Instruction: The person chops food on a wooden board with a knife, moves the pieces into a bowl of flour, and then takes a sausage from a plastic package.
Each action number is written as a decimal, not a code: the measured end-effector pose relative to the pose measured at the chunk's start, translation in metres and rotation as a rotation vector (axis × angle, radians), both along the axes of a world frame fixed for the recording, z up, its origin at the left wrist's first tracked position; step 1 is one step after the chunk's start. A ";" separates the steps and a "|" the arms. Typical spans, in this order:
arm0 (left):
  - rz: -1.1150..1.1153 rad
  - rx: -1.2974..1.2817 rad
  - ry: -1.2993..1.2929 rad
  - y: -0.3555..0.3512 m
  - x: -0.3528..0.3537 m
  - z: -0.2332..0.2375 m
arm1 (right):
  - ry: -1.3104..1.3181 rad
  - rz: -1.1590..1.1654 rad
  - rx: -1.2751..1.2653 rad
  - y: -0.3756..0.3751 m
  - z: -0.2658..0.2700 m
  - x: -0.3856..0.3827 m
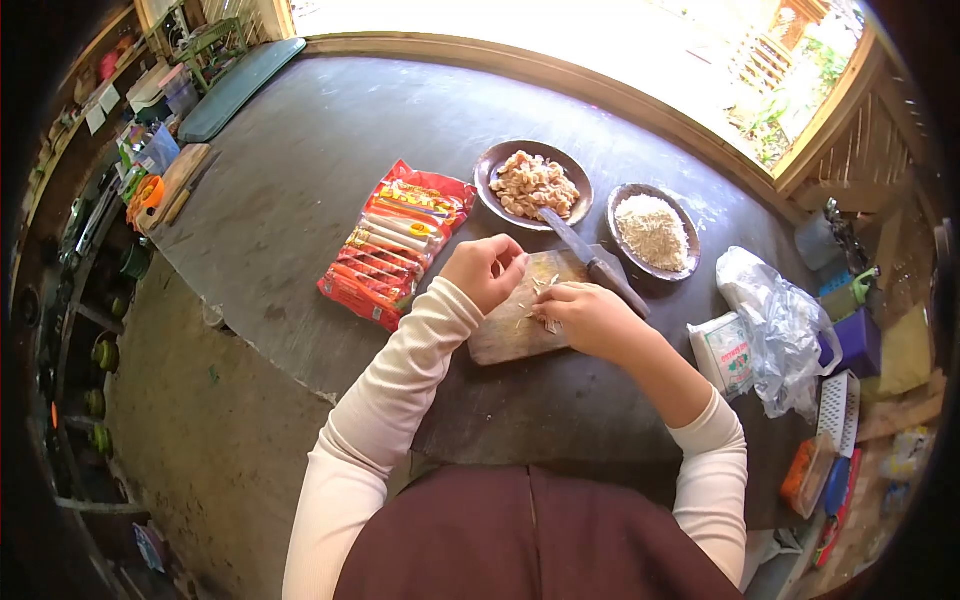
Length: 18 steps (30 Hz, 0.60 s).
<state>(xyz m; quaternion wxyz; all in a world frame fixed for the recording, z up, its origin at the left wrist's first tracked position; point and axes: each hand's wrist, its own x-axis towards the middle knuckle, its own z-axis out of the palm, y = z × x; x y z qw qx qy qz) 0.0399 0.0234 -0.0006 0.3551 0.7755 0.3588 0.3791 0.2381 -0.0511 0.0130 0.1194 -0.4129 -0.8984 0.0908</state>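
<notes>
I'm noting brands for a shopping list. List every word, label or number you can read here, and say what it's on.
No text here can be read.
Red and yellow packet: printed lettering, too blurred to read.
Small white bag: coloured label, too small to read.

The small rectangular wooden cutting board (pixel 505 340) lies on the dark grey round table (pixel 300 170), under the left hand (pixel 487 270) and the right hand (pixel 585 315). The steel knife (pixel 595 263) crosses its far right corner. Behind the board stands the brown round plate (pixel 483 178), and to the right of it the round metal plate (pixel 612 215). The red plastic packet (pixel 395 245) lies to the left of the board, the clear plastic bag (pixel 780 330) to its right.
</notes>
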 end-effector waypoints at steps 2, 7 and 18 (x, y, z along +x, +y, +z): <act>-0.053 0.016 0.053 -0.002 -0.003 0.008 | 0.015 0.019 0.005 -0.001 0.003 0.006; -0.206 0.115 0.372 0.001 -0.021 0.000 | 0.104 -0.211 0.096 0.004 0.006 0.007; -0.046 0.023 0.792 -0.011 -0.017 0.008 | 0.025 -0.073 -0.111 -0.010 0.002 -0.013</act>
